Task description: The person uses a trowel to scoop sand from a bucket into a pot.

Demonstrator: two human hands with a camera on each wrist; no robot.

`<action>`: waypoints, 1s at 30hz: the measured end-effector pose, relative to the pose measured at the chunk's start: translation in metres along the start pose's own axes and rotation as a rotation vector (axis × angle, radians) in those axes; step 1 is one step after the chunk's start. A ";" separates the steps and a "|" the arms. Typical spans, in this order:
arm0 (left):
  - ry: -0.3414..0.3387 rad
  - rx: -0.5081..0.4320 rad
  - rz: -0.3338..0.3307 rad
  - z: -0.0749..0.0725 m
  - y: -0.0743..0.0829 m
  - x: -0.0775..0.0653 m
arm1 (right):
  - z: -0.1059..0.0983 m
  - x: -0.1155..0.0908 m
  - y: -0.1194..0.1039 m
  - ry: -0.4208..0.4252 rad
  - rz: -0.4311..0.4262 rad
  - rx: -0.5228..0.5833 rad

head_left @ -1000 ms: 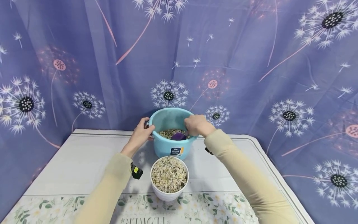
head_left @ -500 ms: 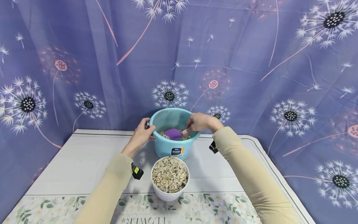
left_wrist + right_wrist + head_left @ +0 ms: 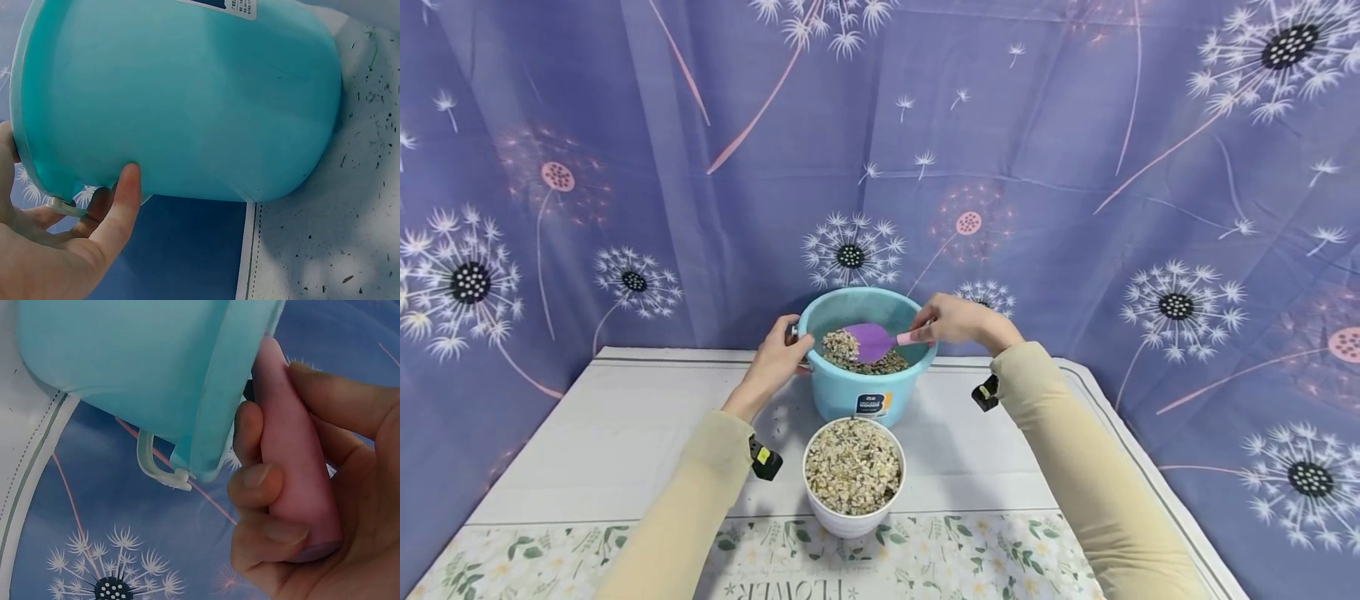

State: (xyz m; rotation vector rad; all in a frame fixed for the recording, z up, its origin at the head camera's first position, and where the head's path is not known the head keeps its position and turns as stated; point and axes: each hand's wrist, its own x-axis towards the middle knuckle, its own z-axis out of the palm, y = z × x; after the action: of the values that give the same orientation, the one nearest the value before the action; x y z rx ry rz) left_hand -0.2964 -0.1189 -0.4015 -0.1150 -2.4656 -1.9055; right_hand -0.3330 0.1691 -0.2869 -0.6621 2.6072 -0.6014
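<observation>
A light blue bucket (image 3: 835,398) holds a layer of grainy planting mix (image 3: 891,363). My left hand (image 3: 772,360) grips the bucket's left rim, thumb on the near side; in the left wrist view some fingers curl behind the rim by the handle mount (image 3: 65,207). In my right hand (image 3: 961,320) is a small trowel with a purple blade (image 3: 876,342) and a pink handle (image 3: 294,444), fingers wrapped around the handle. The blade is inside the bucket's mouth, with a heap of mix (image 3: 841,345) at its tip. Nearer me stands a white pot (image 3: 847,525) filled with similar mix.
The bucket stands near the back edge of a white table (image 3: 647,425), against a purple dandelion-print curtain (image 3: 760,217). A floral cloth strip (image 3: 985,550) runs along the front. Dark crumbs (image 3: 375,97) lie scattered on the tabletop beside the bucket.
The trowel's blade has come up out of the mix and now carries a heap. My right hand has moved up and to the right. The left hand keeps its grip on the rim.
</observation>
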 end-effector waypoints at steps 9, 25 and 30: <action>-0.004 -0.014 -0.004 -0.002 0.000 0.001 | 0.002 -0.010 0.007 0.048 -0.028 0.067; -0.119 -0.040 -0.019 -0.022 0.003 -0.052 | 0.004 -0.058 0.001 0.090 -0.165 0.029; -0.181 -0.105 0.005 -0.020 -0.004 -0.076 | 0.013 -0.072 0.000 0.088 -0.218 0.027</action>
State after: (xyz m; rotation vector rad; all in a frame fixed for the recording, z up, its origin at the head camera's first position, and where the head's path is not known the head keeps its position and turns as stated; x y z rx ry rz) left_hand -0.2215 -0.1423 -0.4052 -0.3086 -2.4684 -2.1103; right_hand -0.2683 0.2024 -0.2788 -0.9392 2.6219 -0.7447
